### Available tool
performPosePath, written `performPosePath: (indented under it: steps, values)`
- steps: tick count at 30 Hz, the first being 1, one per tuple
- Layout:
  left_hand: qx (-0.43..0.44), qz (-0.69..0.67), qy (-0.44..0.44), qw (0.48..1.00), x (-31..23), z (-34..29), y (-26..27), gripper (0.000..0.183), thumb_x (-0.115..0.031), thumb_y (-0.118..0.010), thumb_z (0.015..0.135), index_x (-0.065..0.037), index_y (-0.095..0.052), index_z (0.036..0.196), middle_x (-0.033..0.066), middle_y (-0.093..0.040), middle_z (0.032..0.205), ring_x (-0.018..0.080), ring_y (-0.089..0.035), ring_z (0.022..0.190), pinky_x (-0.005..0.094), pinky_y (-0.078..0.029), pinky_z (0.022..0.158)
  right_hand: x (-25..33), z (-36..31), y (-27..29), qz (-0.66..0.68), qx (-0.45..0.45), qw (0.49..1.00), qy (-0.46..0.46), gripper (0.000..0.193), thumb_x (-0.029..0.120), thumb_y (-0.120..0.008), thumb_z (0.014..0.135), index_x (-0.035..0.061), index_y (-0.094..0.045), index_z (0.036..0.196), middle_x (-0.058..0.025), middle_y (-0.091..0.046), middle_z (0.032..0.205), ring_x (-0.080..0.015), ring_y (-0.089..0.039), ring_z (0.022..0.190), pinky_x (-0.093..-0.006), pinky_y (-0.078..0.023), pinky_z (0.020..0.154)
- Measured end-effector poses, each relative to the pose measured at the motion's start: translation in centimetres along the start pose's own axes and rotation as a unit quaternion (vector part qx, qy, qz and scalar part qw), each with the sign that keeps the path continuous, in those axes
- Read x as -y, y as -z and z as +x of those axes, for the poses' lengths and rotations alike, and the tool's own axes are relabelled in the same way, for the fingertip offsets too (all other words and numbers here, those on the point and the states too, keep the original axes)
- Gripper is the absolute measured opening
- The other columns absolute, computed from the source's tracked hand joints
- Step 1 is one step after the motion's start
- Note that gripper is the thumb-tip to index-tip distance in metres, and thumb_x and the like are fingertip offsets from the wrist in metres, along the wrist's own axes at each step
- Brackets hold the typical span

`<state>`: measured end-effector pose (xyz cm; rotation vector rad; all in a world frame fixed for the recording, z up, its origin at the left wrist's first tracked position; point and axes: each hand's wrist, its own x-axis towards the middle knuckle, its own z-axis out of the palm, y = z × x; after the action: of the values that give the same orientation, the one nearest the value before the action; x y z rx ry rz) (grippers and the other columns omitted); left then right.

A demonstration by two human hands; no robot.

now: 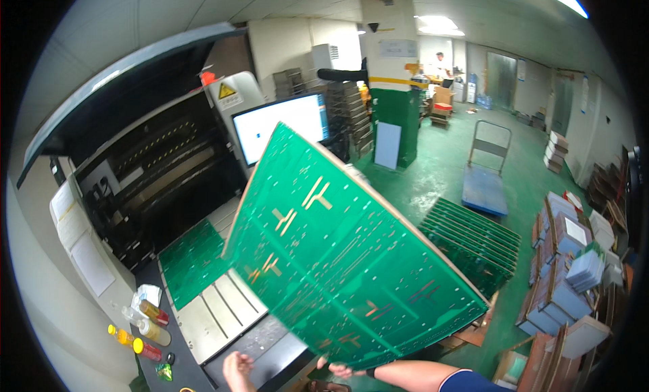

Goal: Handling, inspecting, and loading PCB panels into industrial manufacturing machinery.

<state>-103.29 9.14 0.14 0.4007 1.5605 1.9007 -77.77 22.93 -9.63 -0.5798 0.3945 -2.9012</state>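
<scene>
A large green circuit board panel [338, 250] stands tilted in front of me, its upper corner overlapping the monitor. My right hand [338, 370] is closed on its lower edge. Apart from the panel, my left hand [238, 370] is raised near the dark table edge, its fingers loosely curled and apart with nothing in them. Another green circuit board [193, 263] lies on the slotted white bed [213, 317] of the machine at left, partly hidden by the raised panel.
Bottles [154, 332] stand on the dark table at left. The monitor [280, 128] is behind the panel. A stack of green boards [470, 240] sits at right, with a blue trolley [484, 189] beyond. Blue boxes [551, 290] line the right side. A person [441, 64] is far off.
</scene>
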Motion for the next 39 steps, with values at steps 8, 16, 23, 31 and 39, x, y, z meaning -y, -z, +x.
performPosePath:
  steps: [8,16,23,31,39]
  values:
    - [-0.327,0.347,-0.253,0.842,-4.1,14.3,16.9,0.022,-0.019,-0.061,0.081,0.0,-0.061,0.093,0.0092,-0.063,0.08,0.0147,-0.059,0.073,0.0288,-0.047,0.07,9.9,0.9,1.6,-0.139,-0.289,0.939,0.124,0.049,0.037,-0.042,0.087,-0.004,-0.044,0.116,-0.0035,-0.045,0.058,-0.0135,-0.043,0.046,-0.0259,-0.034,0.043]
    - [-0.228,0.51,-0.207,0.803,-7.5,20.4,15.3,0.023,-0.023,-0.06,0.075,-0.003,-0.063,0.087,0.0162,-0.063,0.087,0.0324,-0.06,0.084,0.0392,-0.046,0.076,10.8,1.5,4.4,-0.15,-0.34,0.909,0.189,0.055,0.043,-0.038,0.087,-0.0039,-0.038,0.114,-0.011,-0.05,0.062,-0.0184,-0.045,0.046,-0.0303,-0.032,0.044]
    - [-0.204,0.571,-0.058,0.793,-2.3,31.5,12.0,0.04,-0.035,-0.063,0.071,-0.004,-0.061,0.097,0.0205,-0.059,0.097,0.0353,-0.053,0.097,0.0431,-0.043,0.084,11.4,1.7,6.1,-0.098,-0.328,0.922,0.181,0.042,0.033,-0.042,0.09,-0.0042,-0.045,0.11,-0.0103,-0.054,0.069,-0.0186,-0.05,0.057,-0.0294,-0.037,0.051]
    - [-0.196,0.63,0.09,0.746,-1.8,38.3,7.3,0.083,-0.049,-0.07,0.065,-0.002,-0.039,0.127,0.0359,-0.028,0.131,0.0446,-0.031,0.123,0.0464,-0.028,0.102,11.4,0.9,6.0,-0.081,-0.365,0.904,0.208,0.041,0.033,-0.043,0.09,-0.0037,-0.046,0.108,-0.0099,-0.054,0.07,-0.0186,-0.05,0.058,-0.0295,-0.037,0.052]
    - [-0.139,0.63,0.228,0.729,-3.9,38.8,6.4,0.098,-0.06,-0.069,0.062,-0.007,-0.031,0.135,0.0374,-0.029,0.13,0.0471,-0.04,0.115,0.0475,-0.034,0.098,11.4,0.2,6.2,-0.067,-0.383,0.895,0.217,0.039,0.032,-0.043,0.09,-0.0031,-0.048,0.107,-0.0094,-0.055,0.07,-0.0186,-0.051,0.059,-0.0297,-0.038,0.053]
